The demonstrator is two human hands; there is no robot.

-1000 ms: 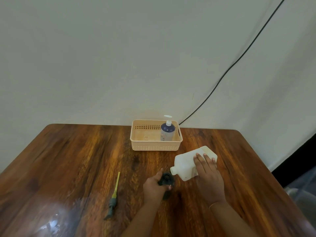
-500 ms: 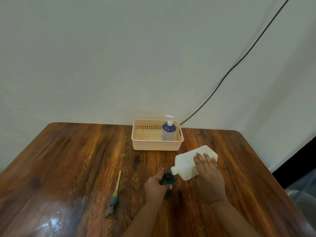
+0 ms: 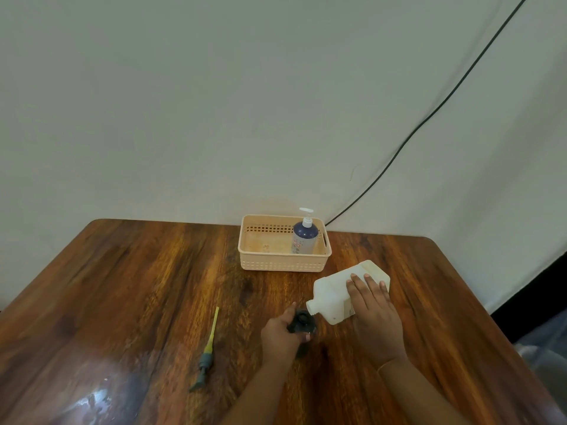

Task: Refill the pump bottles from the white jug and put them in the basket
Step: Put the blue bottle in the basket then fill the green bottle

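Note:
My right hand (image 3: 372, 314) grips the white jug (image 3: 333, 294), which is tilted so that its spout sits right at the open mouth of a dark bottle (image 3: 303, 323). My left hand (image 3: 280, 334) wraps round that dark bottle and holds it upright on the wooden table (image 3: 138, 286). The bottle's pump (image 3: 206, 355), grey head with a yellow tube, lies on the table to the left. A peach basket (image 3: 283, 262) stands at the back, and a blue pump bottle (image 3: 303, 237) with a white pump stands upright in its right end.
A pale wall rises right behind the table. A black cable (image 3: 408, 142) runs down the wall to a spot behind the basket. The table's right edge drops off near a dark floor area.
The view has shifted slightly. Both hands, the jug and the dark bottle keep the same pose.

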